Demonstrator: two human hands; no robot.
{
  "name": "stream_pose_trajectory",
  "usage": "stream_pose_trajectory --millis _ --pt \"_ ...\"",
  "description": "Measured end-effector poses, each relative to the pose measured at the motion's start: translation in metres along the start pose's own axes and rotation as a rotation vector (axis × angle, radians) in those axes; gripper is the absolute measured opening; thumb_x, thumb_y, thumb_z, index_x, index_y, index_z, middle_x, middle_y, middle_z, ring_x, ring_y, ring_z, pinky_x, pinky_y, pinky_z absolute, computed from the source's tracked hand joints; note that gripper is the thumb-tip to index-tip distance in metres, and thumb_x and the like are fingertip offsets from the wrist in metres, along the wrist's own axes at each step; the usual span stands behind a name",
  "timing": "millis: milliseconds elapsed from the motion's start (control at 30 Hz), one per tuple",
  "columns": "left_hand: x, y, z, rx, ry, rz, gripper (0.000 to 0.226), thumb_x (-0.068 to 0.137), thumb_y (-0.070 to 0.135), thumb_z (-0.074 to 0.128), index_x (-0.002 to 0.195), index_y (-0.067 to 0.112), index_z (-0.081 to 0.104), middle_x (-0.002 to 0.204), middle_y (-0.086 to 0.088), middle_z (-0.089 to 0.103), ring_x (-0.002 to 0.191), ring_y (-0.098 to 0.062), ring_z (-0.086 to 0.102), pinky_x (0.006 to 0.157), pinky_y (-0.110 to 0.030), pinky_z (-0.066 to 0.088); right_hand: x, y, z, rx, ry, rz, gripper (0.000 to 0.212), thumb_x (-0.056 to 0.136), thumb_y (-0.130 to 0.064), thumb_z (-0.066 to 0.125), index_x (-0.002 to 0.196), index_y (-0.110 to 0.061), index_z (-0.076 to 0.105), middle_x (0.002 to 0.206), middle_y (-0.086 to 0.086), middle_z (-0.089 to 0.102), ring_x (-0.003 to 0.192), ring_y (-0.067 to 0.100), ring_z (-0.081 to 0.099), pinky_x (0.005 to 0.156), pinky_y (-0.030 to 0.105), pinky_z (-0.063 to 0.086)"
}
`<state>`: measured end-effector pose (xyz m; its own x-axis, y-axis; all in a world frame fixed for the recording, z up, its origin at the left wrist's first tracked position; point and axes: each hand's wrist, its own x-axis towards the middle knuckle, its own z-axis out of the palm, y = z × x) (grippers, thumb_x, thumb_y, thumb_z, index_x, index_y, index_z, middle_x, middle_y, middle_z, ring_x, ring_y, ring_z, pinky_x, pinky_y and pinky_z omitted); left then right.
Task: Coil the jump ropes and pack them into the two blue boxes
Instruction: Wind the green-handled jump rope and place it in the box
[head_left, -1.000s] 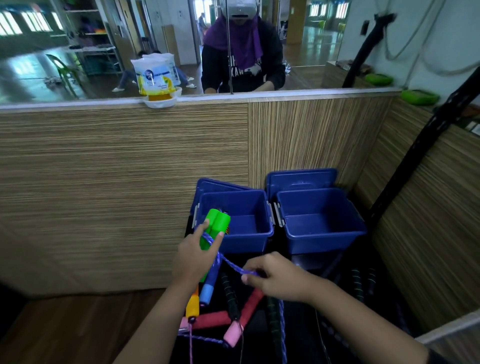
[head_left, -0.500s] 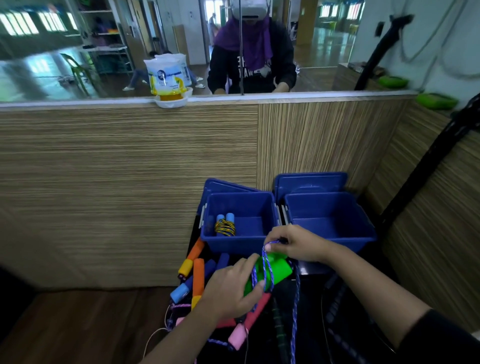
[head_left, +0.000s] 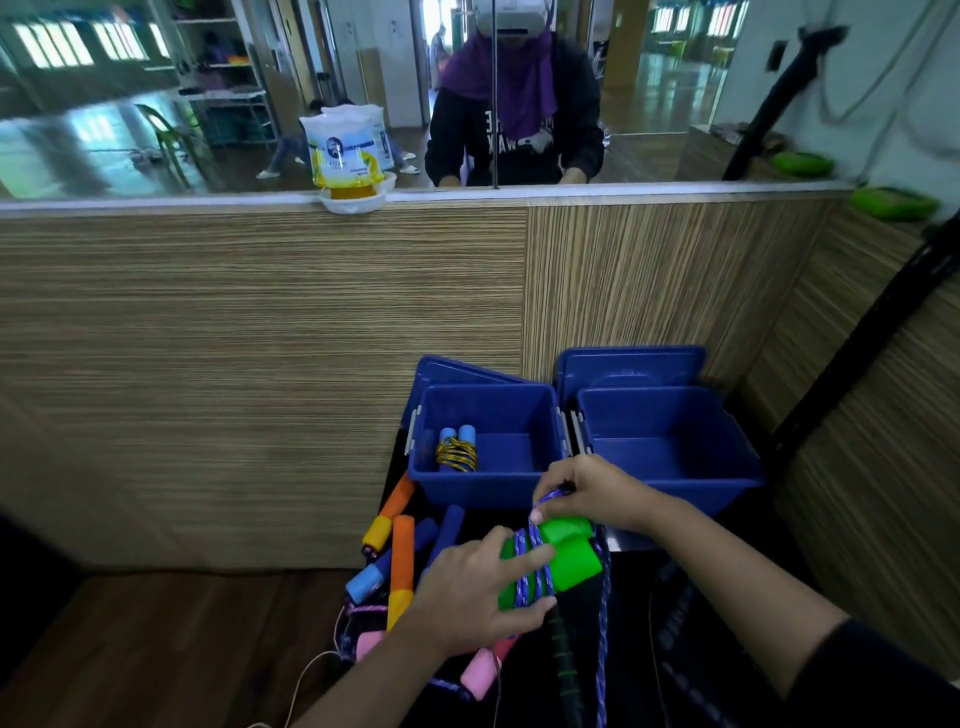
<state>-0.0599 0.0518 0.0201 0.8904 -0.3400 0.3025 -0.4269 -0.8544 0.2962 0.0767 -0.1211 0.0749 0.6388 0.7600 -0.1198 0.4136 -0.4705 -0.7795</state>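
- Left hand (head_left: 470, 595) grips the paired bright green foam handles (head_left: 563, 558).
- Right hand (head_left: 589, 491) pinches the purple braided rope (head_left: 535, 564) looped around them, just before two blue plastic boxes (head_left: 670, 483).

The right blue box (head_left: 670, 447) stood open and its inside was free from above. In the left blue box (head_left: 485, 441) one coiled rope with light blue handles (head_left: 456, 452) took the left part, while the right part stayed free. The lids (head_left: 631, 364) leaned behind both boxes against the wooden wall (head_left: 260, 364), which closed the way at the back. Loose handles (head_left: 400, 545) crowded the place just in front of the left box.
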Motion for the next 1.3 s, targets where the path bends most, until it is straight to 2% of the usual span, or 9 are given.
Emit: stream_pose_trajectory --millis 200,367,500,600,700,867,1067,1200,1300 --pt "-0.001 0.002 -0.011 -0.158 0.035 0.013 0.052 0.082 0.071 0.054 0.121 0.037 0.048 0.104 0.009 0.056 0.076 -0.007 0.057 0.059 -0.022 0.04 -0.003 0.019 -0.001 0.325 -0.084 0.097 0.005 0.079 -0.013 0.074 0.081 -0.008 0.074 0.075 -0.002 0.071 0.071 0.005 0.063 0.068 0.022 0.049" --pt "0.012 -0.009 -0.031 -0.418 0.292 -0.376 0.047 0.076 0.074 0.052 0.114 0.047 0.041 0.102 0.021 0.058 0.095 0.004 0.055 0.079 -0.021 0.045 -0.013 0.034 0.038 0.564 0.059 0.158 0.017 0.089 -0.027 0.063 0.078 -0.018 0.072 0.055 0.003 0.049 0.047 0.013 0.045 0.05 0.025 0.043" --pt "0.022 -0.023 -0.038 -0.321 0.405 -0.53 0.036 0.082 0.073 0.045 0.103 0.045 0.037 0.08 0.013 0.054 0.072 -0.008 0.053 0.06 -0.031 0.04 -0.024 0.012 0.08 0.342 -0.015 0.159 0.025 0.099 -0.028 0.045 0.083 -0.021 0.063 0.046 -0.009 0.041 0.037 0.006 0.039 0.043 0.026 0.039" --pt "0.016 -0.035 -0.029 -0.136 0.348 -0.59 0.053 0.085 0.075 0.03 0.116 0.034 0.042 0.095 0.01 0.059 0.084 -0.015 0.058 0.064 -0.032 0.042 -0.031 -0.011 0.084 -0.048 -0.021 0.045 0.023 0.096 -0.032 0.048 0.078 -0.02 0.054 0.058 -0.005 0.05 0.051 0.007 0.048 0.056 0.025 0.039" --pt "0.007 -0.043 -0.011 0.072 0.183 -0.498 0.075 0.083 0.079 0.005 0.126 0.03 0.043 0.099 0.006 0.062 0.084 -0.018 0.064 0.058 -0.032 0.049 -0.033 -0.03 0.068 -0.326 -0.041 -0.034 0.022 0.092 -0.032 0.049 0.085 -0.013 0.057 0.08 0.012 0.064 0.077 0.028 0.059 0.066 0.03 0.039" --pt "-0.008 -0.031 0.01 0.1 0.003 -0.203 0.063 0.094 0.067 0.018 0.133 0.024 0.044 0.082 0.006 0.066 0.053 -0.011 0.06 0.038 -0.022 0.039 -0.033 -0.041 0.036 -0.641 -0.017 -0.036 0.023 0.089 -0.037 0.054 0.104 -0.024 0.064 0.098 0.004 0.068 0.096 0.024 0.06 0.07 0.027 0.039" --pt "-0.014 -0.01 -0.006 0.024 0.044 -0.01 0.061 0.094 0.065 0.028 0.14 0.025 0.038 0.087 0.009 0.065 0.065 -0.006 0.059 0.051 -0.019 0.039 -0.027 -0.019 0.012 -0.107 -0.146 -0.015 0.015 0.08 -0.022 0.074 0.093 -0.014 0.074 0.089 -0.009 0.064 0.083 0.001 0.058 0.078 0.02 0.047" --pt "-0.016 -0.008 -0.01 -0.03 0.0 0.101 0.055 0.098 0.059 0.033 0.149 0.045 0.018 0.095 0.007 0.057 0.071 -0.008 0.056 0.053 -0.024 0.043 -0.023 -0.01 0.008 0.152 -0.147 0.023 0.012 0.075 -0.015 0.078 0.087 -0.013 0.076 0.083 -0.009 0.063 0.08 0.005 0.059 0.074 0.021 0.046" --pt "-0.018 -0.009 -0.009 0.035 0.025 0.147 0.055 0.096 0.061 0.039 0.147 0.044 0.025 0.101 0.007 0.059 0.073 -0.006 0.058 0.056 -0.018 0.038 -0.02 -0.009 0.004 0.215 -0.138 0.031 0.013 0.07 -0.017 0.082 0.081 -0.013 0.076 0.08 -0.006 0.065 0.077 0.008 0.059 0.072 0.023 0.045"
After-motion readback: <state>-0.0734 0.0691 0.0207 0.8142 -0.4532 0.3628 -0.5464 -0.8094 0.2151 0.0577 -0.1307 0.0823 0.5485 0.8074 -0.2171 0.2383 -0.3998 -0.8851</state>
